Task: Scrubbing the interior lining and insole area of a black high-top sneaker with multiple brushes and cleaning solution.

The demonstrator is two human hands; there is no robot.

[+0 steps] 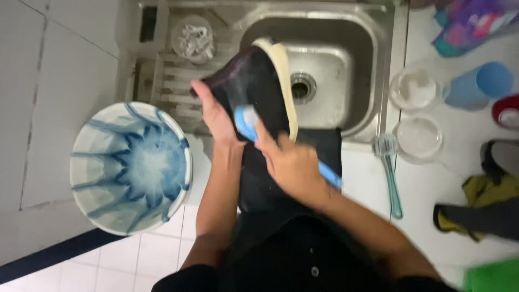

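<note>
Right hand (292, 162) scrubs black, cream-soled shoe (259, 81) with blue brush (248, 121).

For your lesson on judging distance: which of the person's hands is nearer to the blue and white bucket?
Left. The left hand holds the dark shoe beside the bucket; the right hand, gripping the blue brush, is farther over.

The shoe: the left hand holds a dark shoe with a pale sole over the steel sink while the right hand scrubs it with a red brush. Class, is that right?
Not quite: the brush in the right hand is blue, not red, as the head view shows. The left hand does hold the dark shoe with its pale sole over the steel sink.
</note>
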